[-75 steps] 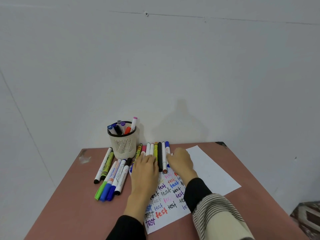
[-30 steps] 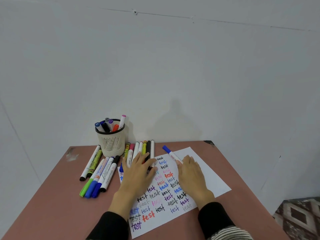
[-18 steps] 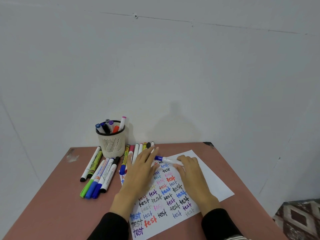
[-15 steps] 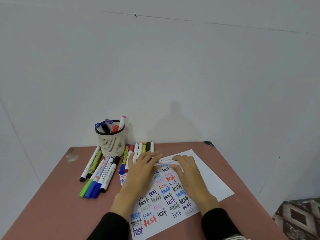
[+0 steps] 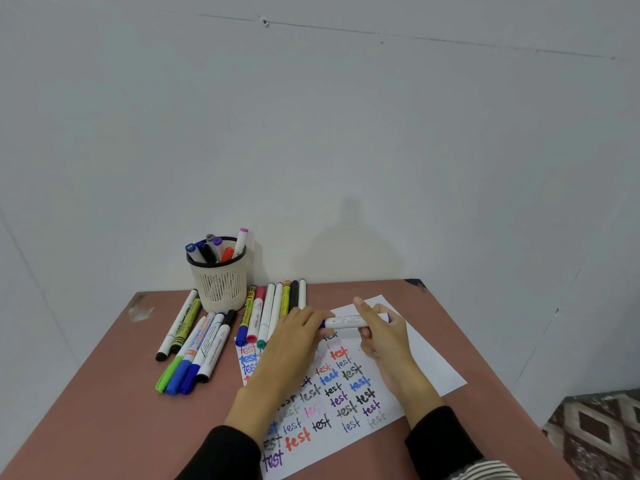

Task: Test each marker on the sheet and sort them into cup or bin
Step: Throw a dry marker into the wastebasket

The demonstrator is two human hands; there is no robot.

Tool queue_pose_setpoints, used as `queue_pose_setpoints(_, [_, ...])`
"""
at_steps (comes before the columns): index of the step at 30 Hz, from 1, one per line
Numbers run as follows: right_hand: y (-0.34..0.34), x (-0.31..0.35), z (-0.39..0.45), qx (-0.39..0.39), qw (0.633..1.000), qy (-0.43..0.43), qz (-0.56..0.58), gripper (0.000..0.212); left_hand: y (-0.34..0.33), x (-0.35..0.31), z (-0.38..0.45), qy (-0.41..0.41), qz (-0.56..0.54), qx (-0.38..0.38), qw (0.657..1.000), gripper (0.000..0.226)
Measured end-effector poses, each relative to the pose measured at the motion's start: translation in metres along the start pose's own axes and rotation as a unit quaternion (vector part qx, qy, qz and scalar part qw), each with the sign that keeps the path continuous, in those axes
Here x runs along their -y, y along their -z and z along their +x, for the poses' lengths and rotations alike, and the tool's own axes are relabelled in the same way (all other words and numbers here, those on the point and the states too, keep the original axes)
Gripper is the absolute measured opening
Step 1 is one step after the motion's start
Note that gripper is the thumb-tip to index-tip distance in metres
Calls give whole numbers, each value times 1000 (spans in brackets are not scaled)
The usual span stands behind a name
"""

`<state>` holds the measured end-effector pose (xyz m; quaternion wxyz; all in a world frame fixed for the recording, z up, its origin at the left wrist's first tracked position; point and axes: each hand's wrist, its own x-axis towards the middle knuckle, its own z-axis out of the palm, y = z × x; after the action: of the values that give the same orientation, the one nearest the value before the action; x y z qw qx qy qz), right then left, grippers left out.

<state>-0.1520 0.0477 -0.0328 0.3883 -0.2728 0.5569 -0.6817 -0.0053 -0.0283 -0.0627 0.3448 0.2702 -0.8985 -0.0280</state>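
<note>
A white marker with blue ends lies level just above the paper sheet. My right hand grips its barrel, and my left hand pinches its blue cap end. The sheet is covered with "test" written in several colours. A white mesh cup at the back left holds several markers. A row of markers lies right of the cup, and another group lies in front of it to the left. No bin is in view.
The brown table stands against a plain white wall. Its right edge runs diagonally past the sheet, with patterned floor below at the right. A pale scuff marks the table's back left corner.
My right hand took the blue-ended marker from the row and turned it level over the sheet. My left hand left the row and closed on the marker's cap end.
</note>
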Motion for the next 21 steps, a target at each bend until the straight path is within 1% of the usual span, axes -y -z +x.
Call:
queue_pose_setpoints(3, [0, -1, 1, -20, 1000, 6, 0, 44, 3, -9, 0, 26, 3, 52, 998, 44])
queue_pose_setpoints(7, [2, -2, 4, -27, 1000, -4, -1, 42, 8, -15, 0, 50, 7, 113, 992, 30])
queue_pose_setpoints(15, [8, -3, 9, -17, 1000, -8, -22, 43, 10, -20, -2, 66, -19, 166, 984, 33])
queue_pose_setpoints(21, [11, 3, 7, 0, 1000, -7, -20, 45, 12, -27, -3, 75, -52, 181, 979, 48])
